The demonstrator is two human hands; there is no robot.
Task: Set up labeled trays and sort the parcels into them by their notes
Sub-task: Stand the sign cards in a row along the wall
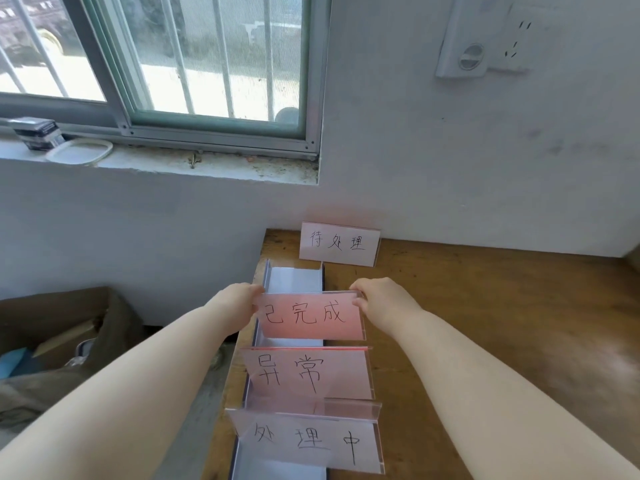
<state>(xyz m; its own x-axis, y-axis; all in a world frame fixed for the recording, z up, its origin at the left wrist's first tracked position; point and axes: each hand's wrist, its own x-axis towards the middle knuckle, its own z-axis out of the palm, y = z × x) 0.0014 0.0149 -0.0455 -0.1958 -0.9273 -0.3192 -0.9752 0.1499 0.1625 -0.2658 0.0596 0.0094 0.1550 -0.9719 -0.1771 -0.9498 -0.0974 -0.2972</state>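
Note:
A pink label card in a clear stand, reading 已完成 [311, 317], is held upright between both hands. My left hand [239, 303] pinches its left edge and my right hand [377, 303] pinches its right top corner. It stands over a row of white trays [294, 280] along the table's left edge. Nearer to me stand a pink label 异常 [308, 374] and a white label 处理中 [308, 443]. Against the wall stands a white label 待处理 [339, 243]. No parcels are visible on the table.
The wooden table [485, 323] stretches to the right. An open cardboard box [59, 327] with items sits on the floor at left. A window sill [156, 164] above holds a white lid and a dark box. A wall socket [516, 43] is upper right.

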